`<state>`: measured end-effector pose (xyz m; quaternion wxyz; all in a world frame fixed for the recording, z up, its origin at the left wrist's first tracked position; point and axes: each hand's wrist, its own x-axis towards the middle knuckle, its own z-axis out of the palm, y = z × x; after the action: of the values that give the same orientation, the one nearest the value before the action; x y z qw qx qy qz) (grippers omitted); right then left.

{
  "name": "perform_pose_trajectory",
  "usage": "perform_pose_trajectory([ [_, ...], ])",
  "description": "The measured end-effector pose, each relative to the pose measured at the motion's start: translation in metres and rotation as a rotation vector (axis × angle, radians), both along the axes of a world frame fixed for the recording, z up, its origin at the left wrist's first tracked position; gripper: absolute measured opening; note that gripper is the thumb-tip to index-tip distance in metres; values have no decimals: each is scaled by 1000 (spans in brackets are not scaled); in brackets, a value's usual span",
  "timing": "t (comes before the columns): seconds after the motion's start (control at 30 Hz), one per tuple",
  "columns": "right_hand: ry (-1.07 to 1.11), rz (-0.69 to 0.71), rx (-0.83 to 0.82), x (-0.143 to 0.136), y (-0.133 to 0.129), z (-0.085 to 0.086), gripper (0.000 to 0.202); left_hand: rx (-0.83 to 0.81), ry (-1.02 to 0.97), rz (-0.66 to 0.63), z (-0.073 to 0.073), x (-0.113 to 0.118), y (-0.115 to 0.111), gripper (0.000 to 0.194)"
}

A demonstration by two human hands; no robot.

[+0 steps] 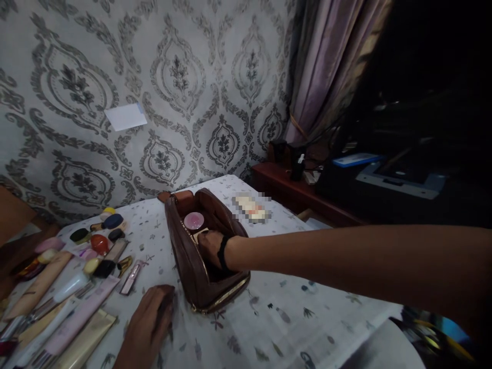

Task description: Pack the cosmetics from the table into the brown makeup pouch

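A brown leather zip bag (184,266) lies open on the patterned cloth, its gold zipper undone. My right hand (211,248), with a black band at the wrist, reaches down inside the bag. Its fingers are closed at a small beige, flat-edged item (200,236), mostly covered by the hand. Beside it in the bag shows a round pink compact (193,221). My left hand (148,320) rests on the cloth left of the bag, fingers loosely bent and somewhat apart, with nothing seen in it.
Several cosmetics, including a pink tube (82,318), a gold tube (90,341) and a lip gloss (131,278), spread across the left. A blurred-out pale item (251,207) lies behind the bag. Right of the table stands a reddish-brown wooden surface (265,179). A patterned wall closes off the back.
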<state>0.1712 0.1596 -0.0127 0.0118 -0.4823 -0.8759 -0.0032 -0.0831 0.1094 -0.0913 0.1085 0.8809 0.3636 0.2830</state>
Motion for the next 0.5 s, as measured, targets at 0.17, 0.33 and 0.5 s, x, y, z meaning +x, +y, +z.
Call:
perform_pose_trajectory([
  [0.17,-95,-75,-69,-7,-6,24,7,5,34,-9,0,1,0,21],
  [0.33,-143,-131,-125,-9,-8,27,22,-21,40,-10,2,1,-1,20],
  [0.5,-187,-135,-128,-7,-4,21,36,-39,60,17,-3,-2,0,23],
])
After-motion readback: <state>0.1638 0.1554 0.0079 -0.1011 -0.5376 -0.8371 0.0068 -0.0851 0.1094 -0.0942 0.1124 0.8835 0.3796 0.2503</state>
